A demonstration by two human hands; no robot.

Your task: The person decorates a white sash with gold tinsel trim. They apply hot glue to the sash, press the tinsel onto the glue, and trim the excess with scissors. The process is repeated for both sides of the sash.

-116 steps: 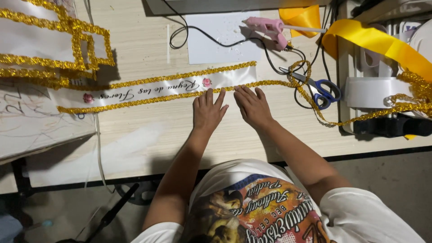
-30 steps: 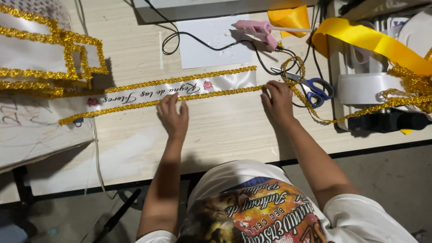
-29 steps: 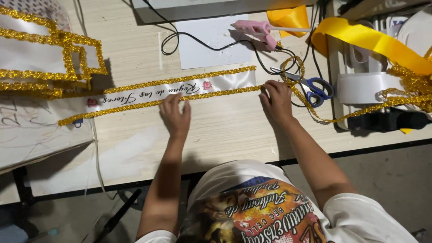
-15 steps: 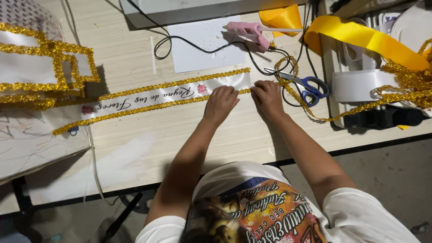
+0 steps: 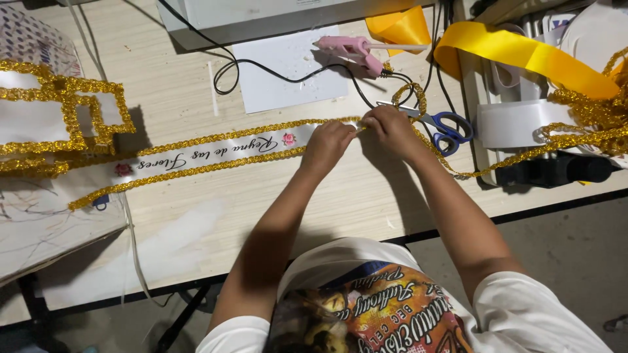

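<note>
- pale wooden worktable, pretty cluttered
- long white satin sash with gold glitter trim lies flat across it
- left hand presses down on the sash's right end, fingers together
- right hand pinches that same end's trim
- blue-handled scissors just beside the right hand

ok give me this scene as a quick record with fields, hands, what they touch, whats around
left hand: pressing on the white sash near its right end
right hand: pinching the sash end beside the left hand
sash: flat on the table, gold trim along both edges, script and small flowers on it
glue gun: pink, on white paper, beyond the hands
scissors: blue handles, right of the right hand
yellow ribbon: far right
gold frame: far left
</note>
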